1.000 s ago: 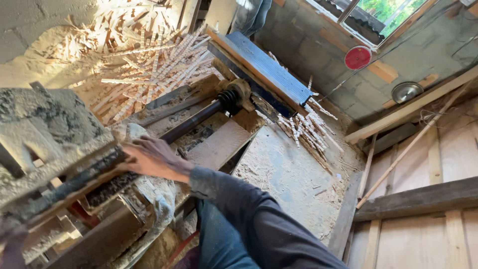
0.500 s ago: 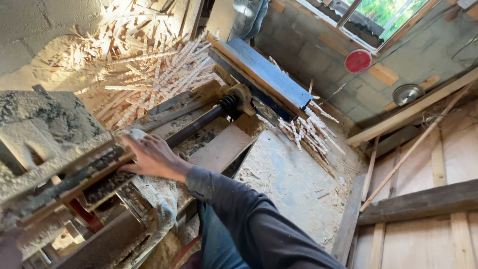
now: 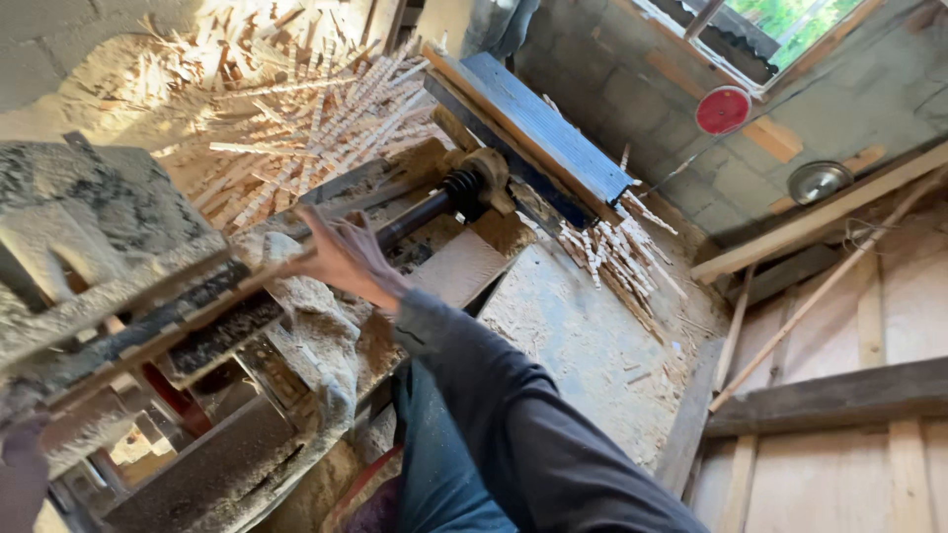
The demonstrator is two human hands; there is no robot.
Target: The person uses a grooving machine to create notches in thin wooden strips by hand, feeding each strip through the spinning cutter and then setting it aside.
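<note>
My right hand [image 3: 341,259], on a dark-sleeved arm, rests on a sawdust-caked woodworking machine [image 3: 118,296]. Its fingers close on the end of a thin wooden slat [image 3: 212,301] that runs left along the machine's top. Just beyond the hand a dark round shaft [image 3: 420,212] leads to a ribbed coupling [image 3: 464,186]. A dark, purplish shape at the bottom left edge may be my left hand [image 3: 22,474]. It is cut off by the frame, and its fingers do not show.
A heap of turned wooden sticks [image 3: 296,118] lies behind the machine. More sticks [image 3: 612,252] lie under a blue-grey board [image 3: 538,123]. A dusty flat panel [image 3: 583,345], a block wall with a red round disc [image 3: 723,109], and timber beams [image 3: 829,400] stand to the right.
My right hand has moved along the machine toward the shaft, drawing the slat's end with it. The view has tilted slightly.
</note>
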